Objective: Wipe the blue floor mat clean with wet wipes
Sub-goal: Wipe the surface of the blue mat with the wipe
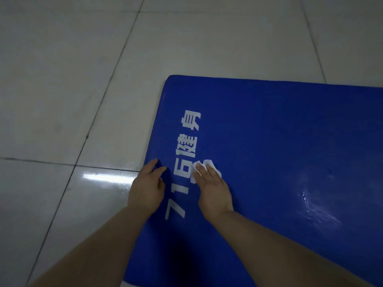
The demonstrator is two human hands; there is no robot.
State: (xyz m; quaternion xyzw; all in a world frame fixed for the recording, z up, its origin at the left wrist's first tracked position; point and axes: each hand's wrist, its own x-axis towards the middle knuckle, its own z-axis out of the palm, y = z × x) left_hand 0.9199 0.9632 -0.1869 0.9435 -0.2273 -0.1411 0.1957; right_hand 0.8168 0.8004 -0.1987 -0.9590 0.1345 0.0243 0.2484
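The blue floor mat (pixel 269 141) lies on the tiled floor, with white characters printed along its left side. My right hand (pixel 213 187) presses a crumpled white wet wipe (pixel 199 168) flat onto the mat, right over the white print. My left hand (pixel 147 187) rests on the mat's left edge with fingers spread, holding nothing. Part of the wipe is hidden under my right fingers. A wet sheen shows on the mat at the lower right.
Pale grey floor tiles (pixel 62 100) with dark grout lines surround the mat on the left and behind. A bright light reflection (pixel 107 177) glints on the tile just left of my left hand.
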